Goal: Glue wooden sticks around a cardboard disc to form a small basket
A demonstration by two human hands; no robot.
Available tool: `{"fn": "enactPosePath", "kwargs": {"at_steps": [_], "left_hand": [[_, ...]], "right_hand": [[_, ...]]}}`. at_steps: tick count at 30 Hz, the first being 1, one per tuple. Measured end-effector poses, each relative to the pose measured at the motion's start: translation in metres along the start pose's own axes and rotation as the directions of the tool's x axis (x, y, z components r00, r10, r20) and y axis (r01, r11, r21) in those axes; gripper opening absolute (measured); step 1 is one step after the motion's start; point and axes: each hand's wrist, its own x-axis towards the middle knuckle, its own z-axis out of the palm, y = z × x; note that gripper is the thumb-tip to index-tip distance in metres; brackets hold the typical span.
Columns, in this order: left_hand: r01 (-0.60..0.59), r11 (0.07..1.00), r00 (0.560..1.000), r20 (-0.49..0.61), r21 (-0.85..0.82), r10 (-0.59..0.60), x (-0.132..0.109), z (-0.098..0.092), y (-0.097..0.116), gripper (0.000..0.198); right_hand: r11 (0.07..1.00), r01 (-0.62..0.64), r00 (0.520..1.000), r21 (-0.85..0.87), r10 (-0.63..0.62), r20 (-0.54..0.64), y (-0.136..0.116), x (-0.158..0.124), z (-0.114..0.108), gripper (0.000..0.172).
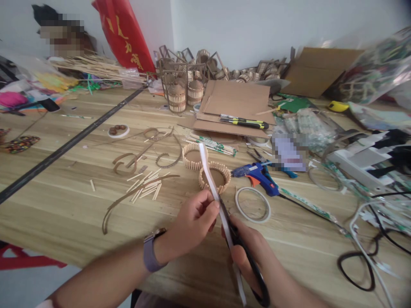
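A long narrow white strip (210,177) runs upright through the middle of the head view. My left hand (195,220), with a watch on its wrist, pinches it between thumb and fingers. Black-handled scissors (248,252) are gripped in my right hand (257,244), lying along the strip; their blades are mostly hidden by the strip and my fingers. Just beyond my hands stand two rings of short wooden sticks (224,172), partly behind the strip. A roll of tape (236,201) lies flat on the table, right of the strip.
A blue glue gun (258,176) rests at right, its cord trailing toward tangled cables (356,256). Loose sticks (149,188) and curled brown strips (111,209) lie at left. Cardboard sheets (237,98) with cutters (244,123) and small stick-built lanterns (176,96) stand farther back.
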Motion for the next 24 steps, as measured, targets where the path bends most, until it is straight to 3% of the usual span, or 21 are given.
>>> {"fn": "enactPosePath", "kwargs": {"at_steps": [12,19,24], "left_hand": [[0.015,1.0,0.998,0.06,-0.003,-0.015,-0.0029,0.0001,-0.001,0.028],[-0.03,0.999,0.994,-0.105,0.03,0.033,0.0037,-0.0049,-0.0002,0.033],[-0.063,0.996,0.996,-0.053,0.068,0.066,-0.0001,-0.0033,0.0,0.035]], "right_hand": [[0.998,-0.057,0.997,0.003,0.057,-0.046,0.0031,-0.0013,0.0004,0.076],[0.998,-0.041,0.998,-0.044,0.039,-0.051,0.0044,-0.0007,0.0058,0.076],[1.0,0.008,0.999,-0.01,-0.009,-0.038,0.0035,0.0007,0.0022,0.073]]}}
